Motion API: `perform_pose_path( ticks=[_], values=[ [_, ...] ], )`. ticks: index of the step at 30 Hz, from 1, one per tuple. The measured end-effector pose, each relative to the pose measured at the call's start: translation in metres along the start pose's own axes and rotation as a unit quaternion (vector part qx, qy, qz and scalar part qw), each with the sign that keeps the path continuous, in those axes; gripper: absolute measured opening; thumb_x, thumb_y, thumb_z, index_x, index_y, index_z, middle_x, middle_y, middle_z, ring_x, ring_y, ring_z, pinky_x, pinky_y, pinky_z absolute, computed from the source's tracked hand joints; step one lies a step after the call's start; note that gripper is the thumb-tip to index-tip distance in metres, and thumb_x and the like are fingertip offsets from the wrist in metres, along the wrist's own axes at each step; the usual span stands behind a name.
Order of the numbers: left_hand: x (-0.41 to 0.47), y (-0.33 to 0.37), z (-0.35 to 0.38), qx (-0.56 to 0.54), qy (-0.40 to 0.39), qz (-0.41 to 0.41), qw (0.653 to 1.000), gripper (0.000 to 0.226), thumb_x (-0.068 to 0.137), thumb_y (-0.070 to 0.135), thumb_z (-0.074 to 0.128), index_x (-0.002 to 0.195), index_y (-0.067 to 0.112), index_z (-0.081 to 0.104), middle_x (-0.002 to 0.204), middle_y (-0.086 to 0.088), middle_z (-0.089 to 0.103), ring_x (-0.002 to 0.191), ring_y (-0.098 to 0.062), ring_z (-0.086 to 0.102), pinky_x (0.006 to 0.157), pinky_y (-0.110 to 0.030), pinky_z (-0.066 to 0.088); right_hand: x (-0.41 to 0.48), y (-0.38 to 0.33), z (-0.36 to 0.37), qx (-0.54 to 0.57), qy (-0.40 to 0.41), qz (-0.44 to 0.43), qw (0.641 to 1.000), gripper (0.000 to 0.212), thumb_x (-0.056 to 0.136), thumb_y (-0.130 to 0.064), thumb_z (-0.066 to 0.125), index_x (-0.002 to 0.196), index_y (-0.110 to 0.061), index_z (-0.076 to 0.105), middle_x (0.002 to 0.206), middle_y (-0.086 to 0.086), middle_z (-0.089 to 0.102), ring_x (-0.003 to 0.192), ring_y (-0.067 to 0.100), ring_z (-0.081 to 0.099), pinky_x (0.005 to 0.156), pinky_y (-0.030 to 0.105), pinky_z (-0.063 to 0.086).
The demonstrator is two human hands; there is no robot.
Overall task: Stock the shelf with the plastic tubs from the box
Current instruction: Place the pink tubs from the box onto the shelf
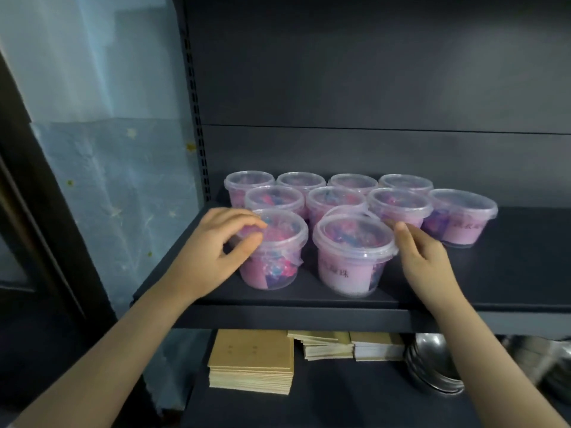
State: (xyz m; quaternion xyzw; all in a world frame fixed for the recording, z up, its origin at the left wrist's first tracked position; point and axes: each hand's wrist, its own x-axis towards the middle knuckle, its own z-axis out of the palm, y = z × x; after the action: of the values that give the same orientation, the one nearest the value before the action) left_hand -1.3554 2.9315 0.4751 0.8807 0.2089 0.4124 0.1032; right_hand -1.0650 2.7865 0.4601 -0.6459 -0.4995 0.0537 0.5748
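Note:
Several clear plastic tubs with pink and blue contents stand in rows on the dark shelf (509, 273). My left hand (216, 242) curls round the rim of the front left tub (272, 257), fingers over its lid and thumb on its side. The front right tub (352, 254) stands beside it, label facing me. My right hand (423, 251) touches that tub's right rim with relaxed fingers, next to a middle-row tub (400, 205). The box is not in view.
The shelf's right half is bare beyond the rightmost tub (460, 216). An upright post (194, 103) bounds the shelf on the left. The lower shelf holds stacks of tan cards (251, 361), paper bundles (349, 345) and metal bowls (432, 362).

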Motion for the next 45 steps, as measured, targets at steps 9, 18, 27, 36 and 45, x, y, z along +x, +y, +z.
perform_pose_path(
  ticks=[9, 18, 27, 36, 45],
  values=[
    [-0.015, -0.026, -0.015, -0.246, 0.057, -0.13, 0.959, 0.024, 0.093, 0.037, 0.047, 0.107, 0.03, 0.065, 0.119, 0.01, 0.063, 0.117, -0.005, 0.054, 0.098, -0.018, 0.038, -0.012, -0.015, 0.014, -0.029, 0.036, -0.137, 0.989, 0.035, 0.095, -0.045, 0.035, 0.119, -0.031, 0.056, 0.118, -0.021, 0.059, 0.114, 0.004, 0.054, 0.095, 0.019, 0.04],
    [-0.022, 0.002, -0.035, -0.056, -0.013, -0.024, 0.998, 0.035, 0.093, 0.034, 0.046, 0.126, 0.031, 0.06, 0.113, 0.022, 0.056, 0.122, -0.005, 0.043, 0.102, -0.011, 0.026, -0.011, -0.029, 0.025, -0.006, -0.121, -0.085, 0.989, 0.034, 0.095, -0.043, 0.051, 0.128, -0.035, 0.055, 0.135, -0.027, 0.051, 0.132, -0.007, 0.038, 0.109, 0.02, 0.028],
    [-0.033, -0.012, -0.043, 0.124, 0.025, 0.005, 0.992, 0.044, 0.082, 0.06, 0.054, 0.111, 0.028, 0.066, 0.096, 0.014, 0.053, 0.101, -0.015, 0.041, 0.089, -0.021, 0.033, -0.014, -0.04, 0.031, -0.092, -0.08, -0.178, 0.976, 0.031, 0.088, -0.042, 0.051, 0.107, -0.024, 0.068, 0.12, -0.017, 0.06, 0.12, 0.001, 0.049, 0.104, 0.026, 0.034],
    [-0.033, -0.022, -0.042, -0.089, -0.008, -0.018, 0.996, 0.031, 0.09, 0.036, 0.055, 0.116, 0.023, 0.066, 0.115, 0.012, 0.055, 0.117, -0.019, 0.051, 0.102, -0.023, 0.036, -0.014, -0.041, 0.041, -0.015, -0.136, -0.149, 0.979, 0.027, 0.085, -0.033, 0.064, 0.11, -0.022, 0.064, 0.125, -0.008, 0.061, 0.126, 0.013, 0.052, 0.111, 0.043, 0.036],
    [-0.027, -0.035, -0.028, -0.172, 0.031, -0.05, 0.983, 0.032, 0.086, 0.038, 0.059, 0.118, 0.032, 0.063, 0.123, 0.015, 0.061, 0.132, -0.013, 0.041, 0.109, -0.02, 0.03, -0.005, -0.036, 0.038, 0.034, -0.169, -0.098, 0.98, 0.026, 0.087, 0.004, 0.061, 0.102, -0.017, 0.062, 0.125, -0.005, 0.062, 0.128, 0.009, 0.049, 0.111, 0.047, 0.036]
  ],
)
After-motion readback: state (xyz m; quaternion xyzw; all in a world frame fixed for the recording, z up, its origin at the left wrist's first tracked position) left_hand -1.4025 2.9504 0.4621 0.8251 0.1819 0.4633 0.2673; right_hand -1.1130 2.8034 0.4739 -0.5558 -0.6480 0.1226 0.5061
